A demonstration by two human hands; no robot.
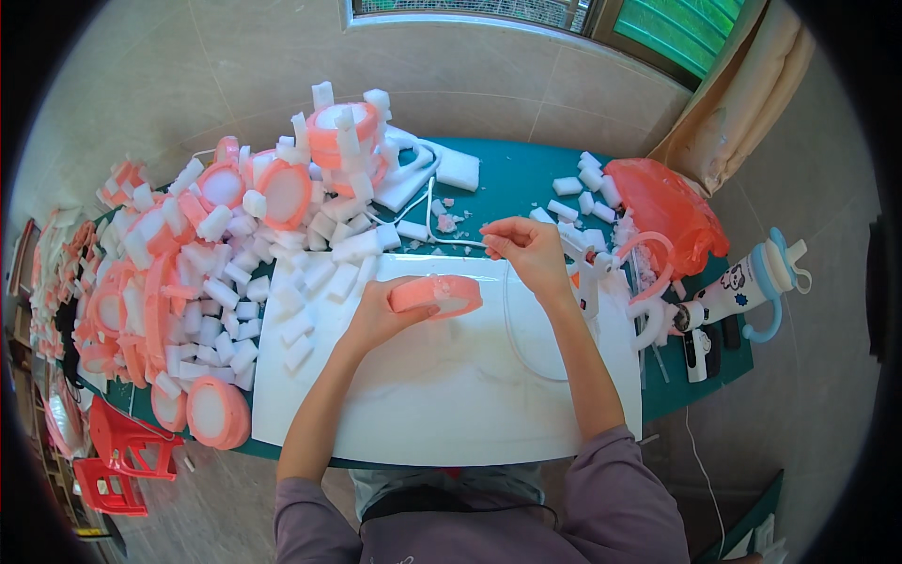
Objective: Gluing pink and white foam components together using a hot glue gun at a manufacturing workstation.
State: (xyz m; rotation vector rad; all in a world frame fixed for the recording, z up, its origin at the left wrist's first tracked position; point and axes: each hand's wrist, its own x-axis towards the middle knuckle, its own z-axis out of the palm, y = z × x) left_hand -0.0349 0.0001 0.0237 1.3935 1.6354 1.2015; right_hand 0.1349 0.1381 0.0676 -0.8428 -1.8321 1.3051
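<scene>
My left hand [383,318] grips a round pink foam piece [440,293] with a pale centre, tilted on its side above the white board [423,404]. Farther right and higher, my right hand [526,252] is closed in a pinch. Its fingertips meet the end of a thin white strip [458,242], which bends back toward white foam offcuts [457,171]. Just right of that hand stands a white tool that looks like a glue gun [587,287], partly hidden by my wrist. A thin pale cable [512,334] curves over the board beside my right forearm.
A large heap of white foam blocks [221,293] and pink foam rings [285,195] covers the left side. At right are a red plastic bag [662,211], a white tumbler with a blue handle [742,287] and more foam blocks [567,186]. Red stools [132,442] stand at lower left.
</scene>
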